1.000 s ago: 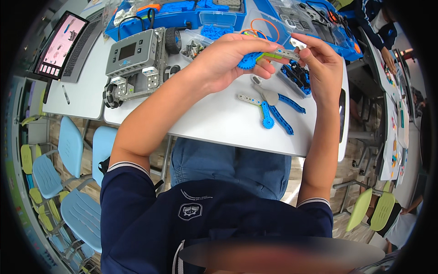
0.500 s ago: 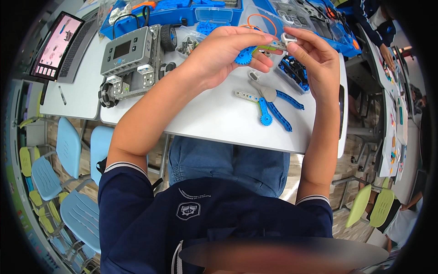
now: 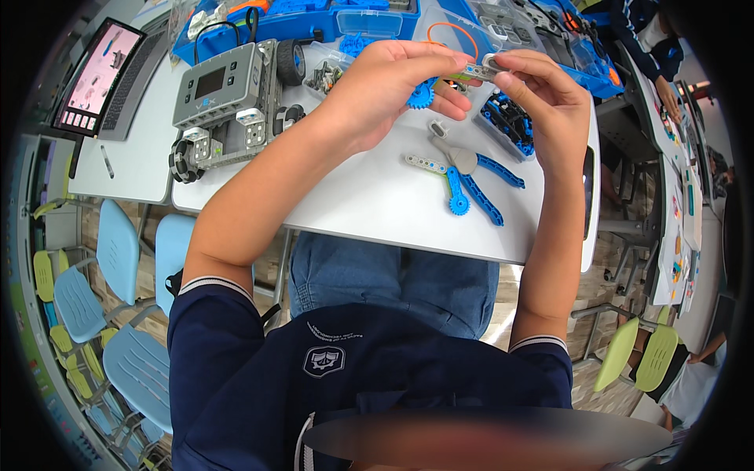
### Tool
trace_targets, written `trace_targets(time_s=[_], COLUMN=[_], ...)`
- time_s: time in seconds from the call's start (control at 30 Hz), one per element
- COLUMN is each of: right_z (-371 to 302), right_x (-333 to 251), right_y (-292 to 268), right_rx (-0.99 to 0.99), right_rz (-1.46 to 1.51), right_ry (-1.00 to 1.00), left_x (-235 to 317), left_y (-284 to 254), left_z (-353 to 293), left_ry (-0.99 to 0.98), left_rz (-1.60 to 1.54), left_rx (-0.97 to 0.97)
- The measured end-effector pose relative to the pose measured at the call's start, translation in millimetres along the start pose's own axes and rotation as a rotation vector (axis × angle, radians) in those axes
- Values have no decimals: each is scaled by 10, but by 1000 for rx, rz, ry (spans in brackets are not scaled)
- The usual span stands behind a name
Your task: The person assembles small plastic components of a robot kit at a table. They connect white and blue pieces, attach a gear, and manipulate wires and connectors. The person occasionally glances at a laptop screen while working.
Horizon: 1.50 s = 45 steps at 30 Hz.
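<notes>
Above the far part of the table, my left hand point(image 3: 385, 94) is closed on a light-grey plastic beam point(image 3: 476, 71) with a blue gear point(image 3: 422, 95) on it. At the beam's other end, my right hand point(image 3: 550, 94) pinches a small light-grey connector point(image 3: 491, 61) against it; the fingers partly hide the joint. Below the hands lie blue-handled pliers point(image 3: 465, 162) with their handles spread. Touching or just beside them is a second beam point(image 3: 425, 163) with a blue arm and gear point(image 3: 458, 204). Near the pliers' tip rests another small grey connector point(image 3: 437, 128).
A clear tray of black and blue pins point(image 3: 509, 125) stands by my right hand. To the left sit a grey wheeled robot point(image 3: 216, 94) and a laptop point(image 3: 98, 78). Blue parts bins point(image 3: 298, 30) line the back. A co-worker's hand point(image 3: 669, 100) shows at far right.
The connector in my right fingers has turned and now shows less of its face. The beam and gear have shifted slightly; both hands stay in nearly the same place.
</notes>
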State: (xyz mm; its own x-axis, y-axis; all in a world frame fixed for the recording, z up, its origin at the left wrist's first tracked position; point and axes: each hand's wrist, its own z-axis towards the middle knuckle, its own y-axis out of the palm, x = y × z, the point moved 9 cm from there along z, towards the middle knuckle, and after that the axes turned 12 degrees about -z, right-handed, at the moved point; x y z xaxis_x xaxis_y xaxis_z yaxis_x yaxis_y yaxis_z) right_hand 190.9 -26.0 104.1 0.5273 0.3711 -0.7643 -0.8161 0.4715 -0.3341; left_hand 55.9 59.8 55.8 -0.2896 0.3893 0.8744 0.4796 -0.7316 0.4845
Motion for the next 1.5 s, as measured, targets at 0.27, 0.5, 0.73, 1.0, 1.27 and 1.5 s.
trace_targets(time_s=[0.27, 0.5, 0.73, 1.0, 1.27, 1.5], right_z=[-49, -48, -55, -76, -66, -71], right_x=[66, -8, -65, -86, -132, -220], right_y=[-24, 2, 6, 53, 45, 43], right_rx=[67, 85, 107, 76, 98, 124], right_rz=[-61, -84, -110, -117, -256, -386], right_ry=[129, 20, -30, -13, -93, -187], left_x=[14, -23, -98, -255, -242, -215], left_y=[-9, 3, 36, 52, 62, 38], left_z=[-23, -60, -75, -60, -53, -53], left_ry=[5, -67, -163, -308, -280, -240], left_rz=[-8, -33, -61, -149, -151, -138], left_rx=[46, 59, 25, -30, -59, 8])
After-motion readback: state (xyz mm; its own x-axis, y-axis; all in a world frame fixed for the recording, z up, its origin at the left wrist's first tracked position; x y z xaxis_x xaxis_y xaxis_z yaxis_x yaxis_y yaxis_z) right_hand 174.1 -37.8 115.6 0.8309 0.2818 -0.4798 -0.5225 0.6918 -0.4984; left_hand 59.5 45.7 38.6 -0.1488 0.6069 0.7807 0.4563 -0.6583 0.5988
